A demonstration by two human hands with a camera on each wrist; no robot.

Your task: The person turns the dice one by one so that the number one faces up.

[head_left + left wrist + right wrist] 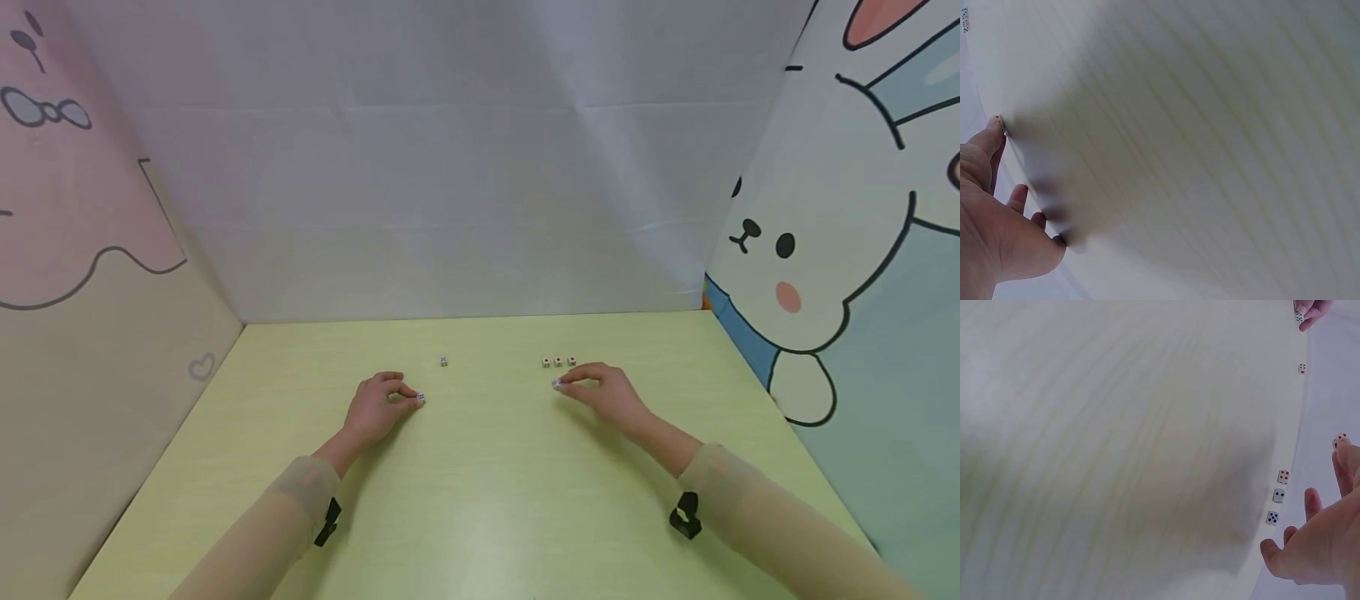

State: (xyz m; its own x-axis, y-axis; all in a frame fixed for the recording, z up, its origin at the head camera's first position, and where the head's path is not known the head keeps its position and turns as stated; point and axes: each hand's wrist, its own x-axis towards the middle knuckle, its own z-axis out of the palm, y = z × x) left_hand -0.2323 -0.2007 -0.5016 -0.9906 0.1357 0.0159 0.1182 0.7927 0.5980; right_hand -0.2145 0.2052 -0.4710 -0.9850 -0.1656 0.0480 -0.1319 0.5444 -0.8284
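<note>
Pale yellow-green desk (480,508). From near to far: left hand (378,410), gripping one white die (421,399) between fingers; right hand (607,390), likewise pinching a second die (557,384); just beyond, row of three dice (1279,495); well to its left, lone die (443,361). Possible mishaps: row knocked askew by brushing fingers; slip from so small a hold. Writing: none legible, pips only.

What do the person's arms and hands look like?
The left hand and right hand wear no gloves. The left sleeve and right sleeve are pale beige. A small black piece shows at the left sleeve, another at the right.
</note>
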